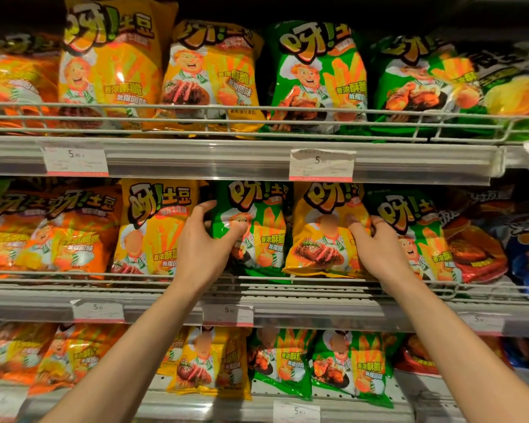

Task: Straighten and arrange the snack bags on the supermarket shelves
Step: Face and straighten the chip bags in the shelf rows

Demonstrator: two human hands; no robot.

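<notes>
1. Nearest the cam: two bare forearms coming up from the bottom edge, both reaching to the mid shelf. Left hand (200, 239) and right hand (376, 245) are at about the same height, well apart.
2. Mid shelf (318, 312) w/ wire front rail (74, 274) carries a row of chip bags standing upright, long axis vertical. Upper shelf and bottom shelf hold the same brand in orange, yellow, green.
3. Yellow bag (321, 230) sits among green ones: green bag (254, 227) just to its left, touching, and another green bag (416, 233) to its right. It looks out of place, since the yellow bag w/ steak print (150, 227) stands further left, beyond the left hand.
4. Yellow bag's bottom edge rides above the rail, slightly tilted; seems pulled fwd of its neighbours.
5. Right hand pinches that yellow bag's right edge, thumb on the front, fingers curled behind. So it's the nearer hand to it.
6. Left hand grips the green bag's left edge: thumb on the front, fingers hooked round the side.
7. Key relation: the yellow bag lies between the hands; its likely home is leftward, past the green bag, prob. a lift over the rail.
</notes>
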